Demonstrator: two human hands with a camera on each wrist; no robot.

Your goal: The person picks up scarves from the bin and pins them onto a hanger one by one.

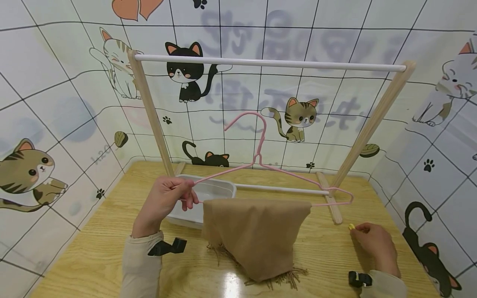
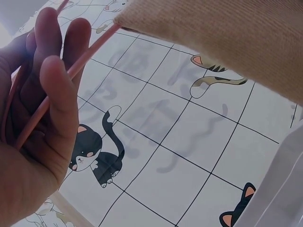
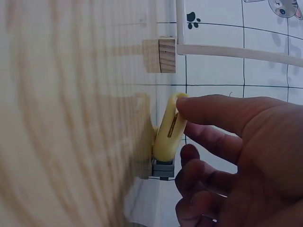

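Note:
My left hand [image 1: 167, 200] grips the left end of a pink clothes hanger [image 1: 262, 136] and holds it up above the table. In the left wrist view, the fingers [image 2: 59, 85] curl round the hanger's thin bars. A brown fringed scarf [image 1: 257, 236] hangs over the hanger's lower bar, its fringe low near the tabletop. Off to the right, my right hand [image 1: 376, 244] pinches a small yellow clothespin [image 1: 351, 227] close to the table. The right wrist view shows this yellow clothespin [image 3: 169, 130] between thumb and fingers, with a metal spring in its slot.
A wooden rack with a white top rail [image 1: 268, 63] stands at the back, its right foot [image 1: 331, 203] reaching forward. Behind the left hand sits a white plastic tub [image 1: 220, 188], partly hidden. Cat-patterned sheeting surrounds the wooden table [image 1: 100, 248].

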